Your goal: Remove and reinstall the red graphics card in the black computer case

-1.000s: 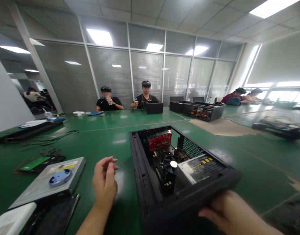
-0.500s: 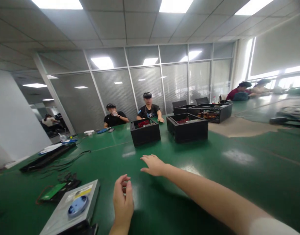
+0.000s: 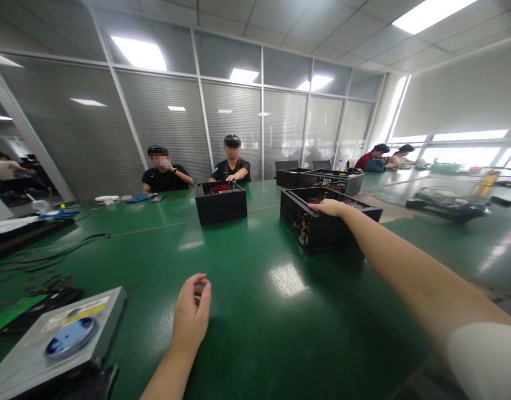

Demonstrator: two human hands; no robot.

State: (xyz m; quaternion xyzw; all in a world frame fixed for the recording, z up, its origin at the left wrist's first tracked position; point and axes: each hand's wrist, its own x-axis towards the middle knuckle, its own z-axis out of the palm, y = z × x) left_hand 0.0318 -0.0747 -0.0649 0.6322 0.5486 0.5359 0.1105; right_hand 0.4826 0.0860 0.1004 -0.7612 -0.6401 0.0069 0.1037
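My right hand [image 3: 328,207] reaches out over the near edge of a black computer case [image 3: 332,233], its fingers hooked on the top rim. The case lies open at the top, with red parts and coloured wires showing inside. What the fingertips touch inside the rim is hidden. My left hand [image 3: 192,305] hovers above the green table [image 3: 238,333], fingers loosely curled and thumb apart, holding nothing. Left of it lies a silver optical drive [image 3: 100,316] with a blue round disc-like piece [image 3: 70,338] on top.
Across the table, a person's hand [image 3: 237,176] is at a second black case [image 3: 221,205]. More open cases [image 3: 342,183] stand behind mine. A green circuit board [image 3: 15,314] and black cables [image 3: 84,239] lie at left. Blurred equipment [image 3: 451,203] sits at right.
My right hand has moved forward and right onto the computer case, which now sits nearer and turned. My left hand stays curled. The person opposite has brought a hand to the other case.
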